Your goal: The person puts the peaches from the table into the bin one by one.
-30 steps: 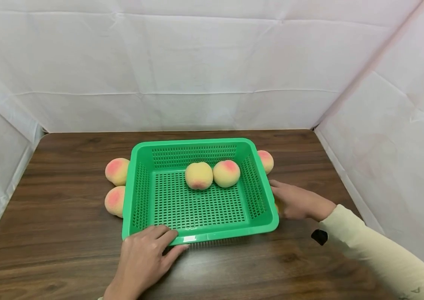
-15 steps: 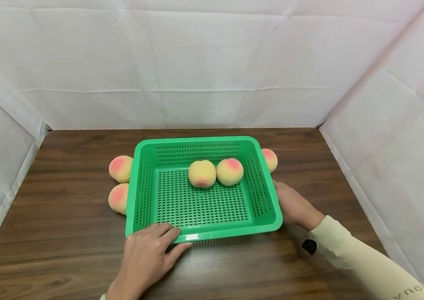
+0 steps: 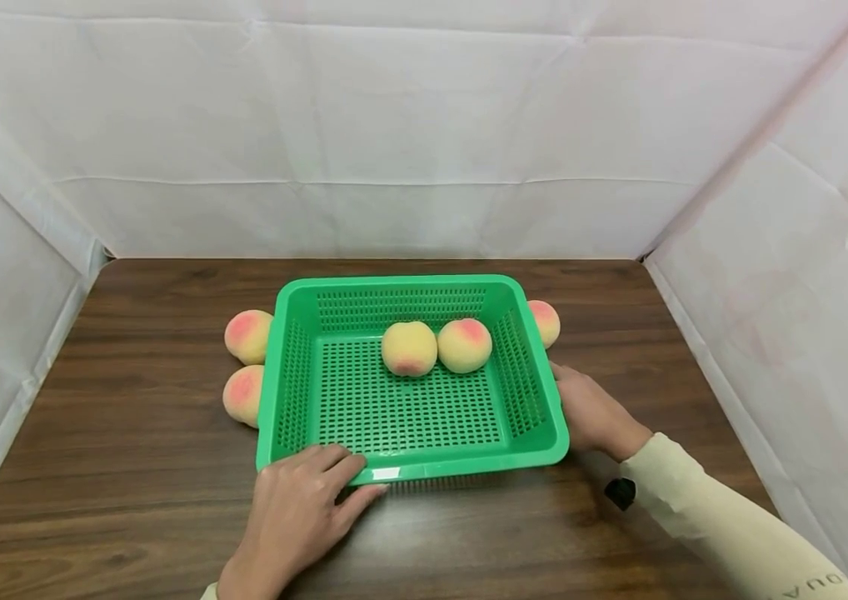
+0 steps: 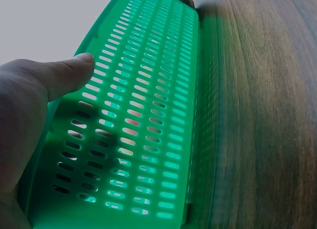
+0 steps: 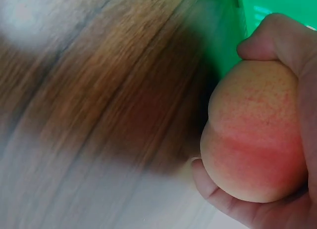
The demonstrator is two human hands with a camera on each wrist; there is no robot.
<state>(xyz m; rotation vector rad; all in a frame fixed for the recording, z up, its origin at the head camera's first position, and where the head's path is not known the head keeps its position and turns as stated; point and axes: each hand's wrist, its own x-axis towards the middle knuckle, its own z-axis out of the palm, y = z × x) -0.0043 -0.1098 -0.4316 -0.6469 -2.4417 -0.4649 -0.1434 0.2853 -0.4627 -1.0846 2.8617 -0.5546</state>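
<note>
The latest change was at about 4 o'clock of the green plastic basket (image 3: 409, 417), with 12 on its far side: the right hand (image 3: 591, 412) had tucked in closer against the side wall, and the sliver of yellow once visible beside its fingers had gone under the rim. In the right wrist view its grip was closed round a blushed peach (image 5: 257, 140), thumb and a finger on opposite sides; this suggested the reach was over and the fruit secured. The left hand (image 3: 300, 504) stayed at 7 o'clock, its grip pinching the near rim, apparently to steady the basket.

Inside, a yellow peach (image 3: 409, 348) sat just on the 12 o'clock side of centre, with a pink-topped peach (image 3: 465, 346) beside it towards 2.

Outside, the far-left peach (image 3: 247, 337) and the near-left peach (image 3: 242, 395) lay around 9 to 10 o'clock on the brown wooden surface (image 3: 132, 467), and the far-right peach (image 3: 545, 323) between 2 and 3; the rim partly covered all three.

The head view hid the gripped fruit entirely. The right wrist view cut off much of the hand, and whether that fruit touched the surface could not be told.
</note>
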